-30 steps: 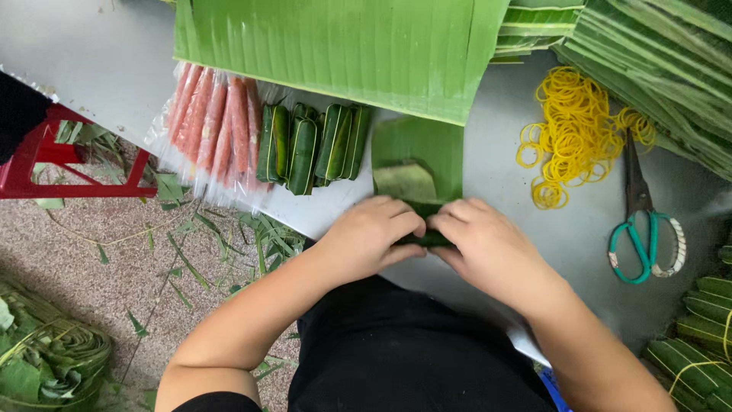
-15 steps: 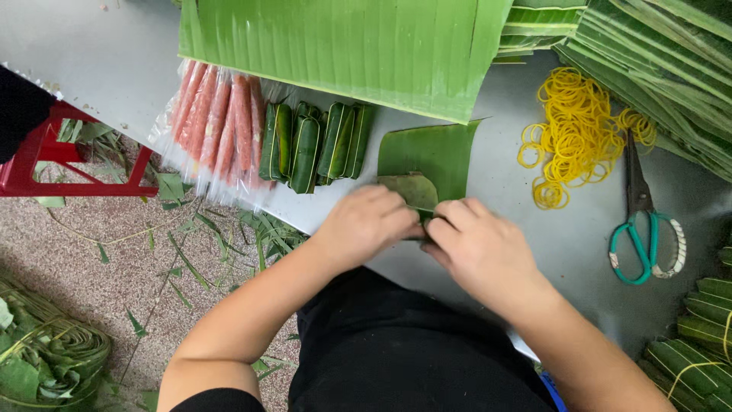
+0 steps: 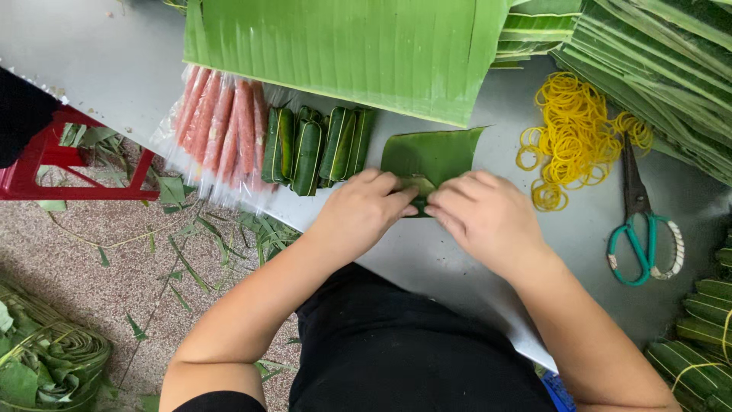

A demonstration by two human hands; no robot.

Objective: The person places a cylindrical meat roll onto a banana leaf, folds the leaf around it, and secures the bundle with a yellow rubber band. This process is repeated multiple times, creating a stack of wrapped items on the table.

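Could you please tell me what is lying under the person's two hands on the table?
A small piece of banana leaf lies under the left hand and right hand, its far part showing on the grey table. Anything inside the fold beneath the fingers is covered.

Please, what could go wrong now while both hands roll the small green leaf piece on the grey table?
The small green banana leaf piece is pinned only by the left hand and right hand, so it may spring open. It might also tear along its ribs. The yellow rubber bands lie apart from it, so one hand must probably let go.
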